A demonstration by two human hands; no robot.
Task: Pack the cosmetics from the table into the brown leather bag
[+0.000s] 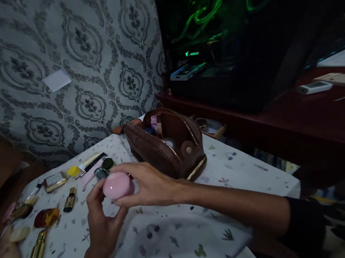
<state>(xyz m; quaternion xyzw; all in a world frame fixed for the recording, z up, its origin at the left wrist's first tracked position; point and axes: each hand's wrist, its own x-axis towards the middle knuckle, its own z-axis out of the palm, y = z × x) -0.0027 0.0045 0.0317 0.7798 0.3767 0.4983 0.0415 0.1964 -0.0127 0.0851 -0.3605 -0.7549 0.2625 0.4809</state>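
Observation:
Both hands hold a glossy pink round container (116,186) above the table. The fingers and thumb of my left hand (103,223) grip its left and lower side. From the right, my right hand (152,185) closes on it, with fingers over the top and thumb along the underside. Just behind my right hand stands a brown cosmetic bag (154,150), its zip wide apart. A pink-lilac capped bottle (154,123) and other small items show inside it. A small dark-capped bottle (100,173) is close behind the pink container, partly hidden by it.
Cosmetics lie across the left of the patterned white tablecloth (169,245): a small dark bottle (70,200), an amber-red bottle (46,218), a gold tube (38,249), a yellow round item (73,171). A dark red desk (259,131) with a green-lit computer case (208,29) stands at right.

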